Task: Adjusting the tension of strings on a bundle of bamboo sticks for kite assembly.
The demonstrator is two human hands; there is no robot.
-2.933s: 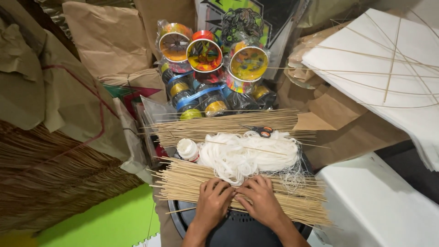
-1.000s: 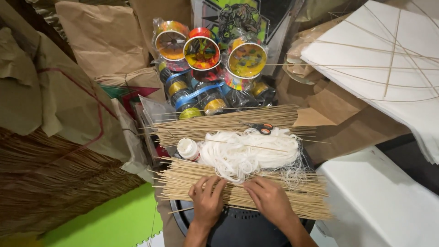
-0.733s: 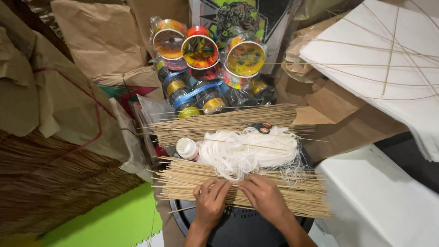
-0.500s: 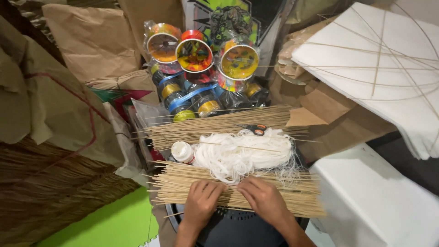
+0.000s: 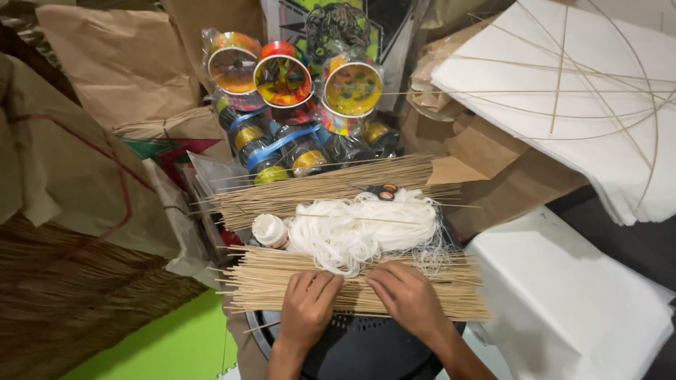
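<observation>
Both hands rest palm down on a flat bundle of thin bamboo sticks lying across a round black surface. My left hand presses the sticks with its fingers together. My right hand lies beside it, fingertips at the sticks' far edge. Just beyond the fingers sits a heap of white string with a small white bottle at its left. A second bundle of sticks lies behind the string.
Colourful thread spools wrapped in plastic stand at the back. Brown paper is piled on the left above a dark stick mat. White paper kites with stick frames lie at right, a white sheet stack below them.
My hands have shifted slightly on the near stick bundle, spreading apart and drawing back together. The view has tilted a little. Nothing was picked up.
</observation>
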